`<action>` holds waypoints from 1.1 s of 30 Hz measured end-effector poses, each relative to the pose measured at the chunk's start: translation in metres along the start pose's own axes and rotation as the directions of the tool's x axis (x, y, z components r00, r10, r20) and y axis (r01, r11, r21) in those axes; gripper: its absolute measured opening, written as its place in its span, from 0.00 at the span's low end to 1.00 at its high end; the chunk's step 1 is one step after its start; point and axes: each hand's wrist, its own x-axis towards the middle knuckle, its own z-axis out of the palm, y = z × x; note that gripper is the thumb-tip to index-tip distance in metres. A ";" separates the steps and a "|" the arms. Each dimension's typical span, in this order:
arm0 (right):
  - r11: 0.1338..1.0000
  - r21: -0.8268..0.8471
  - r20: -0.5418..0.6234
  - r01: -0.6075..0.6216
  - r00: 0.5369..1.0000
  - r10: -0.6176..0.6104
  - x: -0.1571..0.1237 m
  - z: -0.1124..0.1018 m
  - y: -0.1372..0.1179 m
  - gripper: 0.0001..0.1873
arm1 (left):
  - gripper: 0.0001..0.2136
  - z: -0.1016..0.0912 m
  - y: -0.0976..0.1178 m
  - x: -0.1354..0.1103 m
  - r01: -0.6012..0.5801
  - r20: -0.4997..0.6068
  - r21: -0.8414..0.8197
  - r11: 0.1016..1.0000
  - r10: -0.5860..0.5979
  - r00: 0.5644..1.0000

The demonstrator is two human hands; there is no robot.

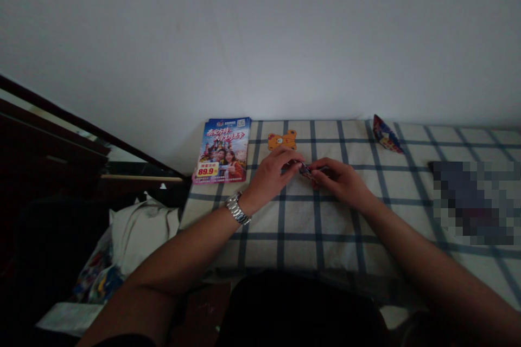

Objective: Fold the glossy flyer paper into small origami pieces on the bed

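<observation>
- Dark cloth, probably the person's lap, fills the near bottom of the view, with both bare forearms reaching forward from it over the near edge of the checked cream-and-navy cloth (293, 222) that covers the surface; whether a bed or a desk lies beneath cannot be told.
- Off the cloth's left edge, low down, lies a crumpled off-white fabric bag (140, 227) above some colourful printed packets (95, 282), in deep shadow.
- On the left wrist sits a silver metal link watch (237, 209).
- The left hand (271, 176) rests on the cloth about midway between near and far edges, its grip pressed together, fingertips pinching one end of a small folded piece of colourful printed paper (306, 171).
- The right hand (340, 180) meets it from the other side, its grip likewise closed on the same folded paper, which sits between the two hands just above the cloth.
- Toward the right edge lies a dark item, blurred out and not readable.
- Just beyond the left hand, near the far edge, lies a small orange bear-shaped card (282, 140).
- At the far left corner lies a stack of glossy blue advertising flyers (222, 150) with a yellow price tag.
- Near the far edge to the right stands a folded paper boat of colourful print (386, 135), well apart from the hands.
- A plain white wall (260, 38) rises behind.
</observation>
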 end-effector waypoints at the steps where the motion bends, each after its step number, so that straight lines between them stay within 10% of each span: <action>1: 1.000 0.010 0.008 -0.003 1.000 0.003 0.000 0.000 0.001 0.15 | 0.05 0.000 0.000 0.000 -0.002 0.000 0.006 1.000 0.002 1.000; 15: 0.999 -0.047 -0.005 0.012 1.000 -0.012 0.000 0.002 0.001 0.14 | 0.22 0.008 -0.001 -0.003 0.091 0.020 -0.163 0.982 -0.089 0.996; 33: 1.000 0.024 -0.027 -0.017 0.999 0.018 0.002 0.005 0.003 0.13 | 0.28 0.008 0.002 -0.004 -0.099 0.138 -0.030 0.995 0.102 0.985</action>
